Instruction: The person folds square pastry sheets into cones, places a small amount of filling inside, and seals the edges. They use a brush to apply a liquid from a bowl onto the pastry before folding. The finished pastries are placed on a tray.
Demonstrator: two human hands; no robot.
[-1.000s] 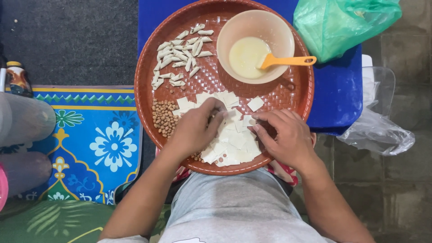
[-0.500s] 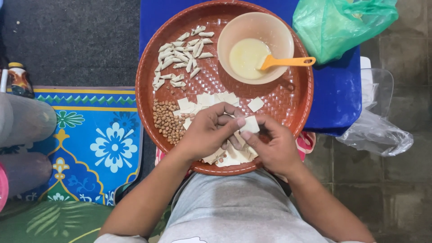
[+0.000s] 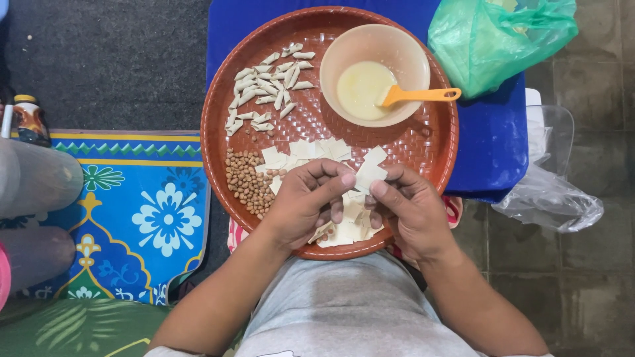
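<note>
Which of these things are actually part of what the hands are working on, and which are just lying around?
In use: left hand, right hand, dough square, square pile, peanuts, folded pieces, bowl of paste, orange spatula, round tray.

Lying about: green bag, clear bag, bottle, patterned mat.

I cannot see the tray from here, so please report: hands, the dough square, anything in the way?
Left hand and right hand both pinch one dough square above the tray. Peanuts, bowl stand apart. Nothing in the way.

Dark carpet [image 3: 119, 59] top left, grey tiled floor [image 3: 582, 277] right, patterned blue mat [image 3: 139, 211] left.
</note>
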